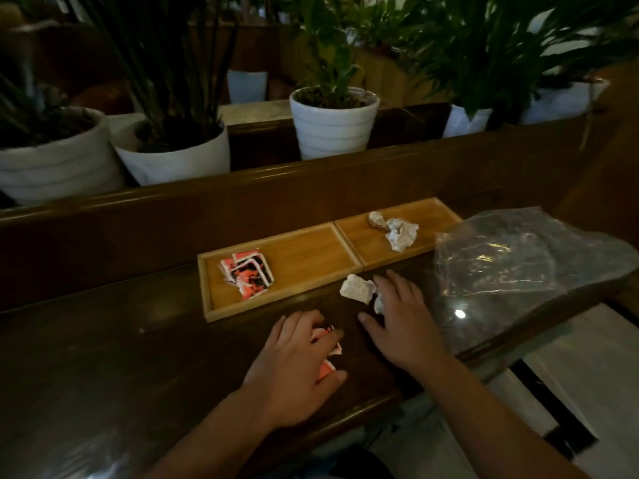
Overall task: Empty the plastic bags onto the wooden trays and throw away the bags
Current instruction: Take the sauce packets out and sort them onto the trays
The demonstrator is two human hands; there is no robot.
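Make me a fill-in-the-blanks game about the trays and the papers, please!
1. The red and black packets lie in the ____ wooden tray.
2. The left hand grips more ____ and black packets.
3. The white crumpled paper by the right hand lies on the ____, outside the trays.
4. The clear plastic bag lies to the ____ of both trays.

Missing words: left; red; counter; right
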